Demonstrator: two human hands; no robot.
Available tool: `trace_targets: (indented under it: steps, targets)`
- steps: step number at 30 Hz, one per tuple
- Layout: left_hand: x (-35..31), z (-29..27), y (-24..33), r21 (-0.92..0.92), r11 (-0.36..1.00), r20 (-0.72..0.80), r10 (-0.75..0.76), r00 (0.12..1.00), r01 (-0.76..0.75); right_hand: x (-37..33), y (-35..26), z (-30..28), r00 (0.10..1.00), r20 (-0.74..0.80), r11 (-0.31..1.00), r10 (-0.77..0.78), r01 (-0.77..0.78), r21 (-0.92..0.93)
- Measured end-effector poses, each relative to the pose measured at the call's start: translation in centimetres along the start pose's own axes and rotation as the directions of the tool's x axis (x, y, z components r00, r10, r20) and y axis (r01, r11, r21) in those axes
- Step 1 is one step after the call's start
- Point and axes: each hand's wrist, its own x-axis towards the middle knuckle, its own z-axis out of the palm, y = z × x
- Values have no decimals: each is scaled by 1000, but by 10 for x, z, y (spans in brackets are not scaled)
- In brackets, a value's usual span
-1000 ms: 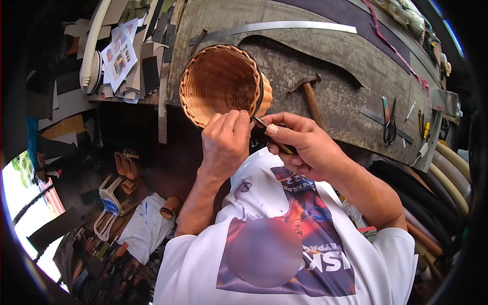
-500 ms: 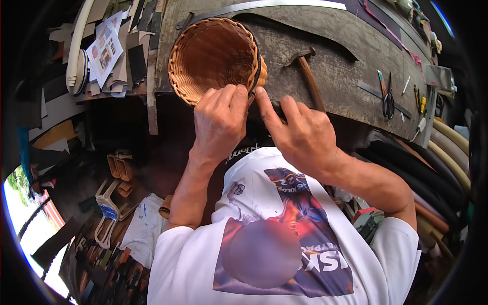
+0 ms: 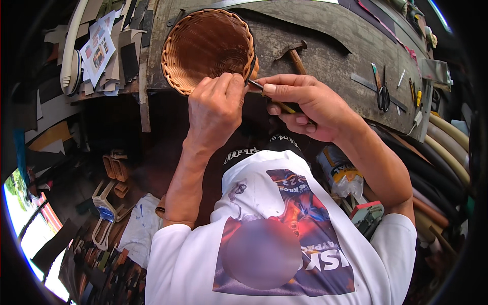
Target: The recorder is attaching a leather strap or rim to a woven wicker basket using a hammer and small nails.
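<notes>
An orange-brown woven basket [image 3: 203, 48] lies tipped at the near edge of the workbench, its opening toward me. My left hand [image 3: 216, 109] is closed on the near right part of its braided rim, thumb and fingers pinched together. A dark strip runs along the right side of that rim. In my right hand [image 3: 315, 107] is a slim pointed tool with a yellow handle [image 3: 288, 109], like an awl or small screwdriver. Its dark metal shaft points at the rim beside my left fingertips. Whether the tip enters the weave I cannot tell.
A wooden-handled hammer [image 3: 298, 61] lies right of the basket. Farther right are scissors [image 3: 384, 96], a metal ruler [image 3: 362, 81] and a yellow-handled tool [image 3: 419, 98]. Paper sheets [image 3: 99, 56] and scraps cover the bench's left. Material rolls [image 3: 447, 155] stand at the right.
My right hand has turned and opened out from the rim, so the yellow-handled tool now shows. My left hand keeps its pinch. Basket and bench sit slightly higher and left in the picture.
</notes>
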Motion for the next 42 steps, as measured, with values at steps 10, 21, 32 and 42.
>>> trace_targets:
  steps: [10,21,32,42]
  targets:
    - [8,7,11,16,1000,44,20,999,-20,8,33,-28,535,523,-487,-663,222,-845]
    - [8,10,18,44,999,46,-9,999,7,16,19,-38,844,176,609,-507,495,-620]
    - [8,9,16,15,1000,81,-19,997,18,12,9,-45,981,125,949,-146,174,-264]
    - [9,6,18,24,999,72,-43,996,42,13,36,-39,446,648,-662,-617,151,-734]
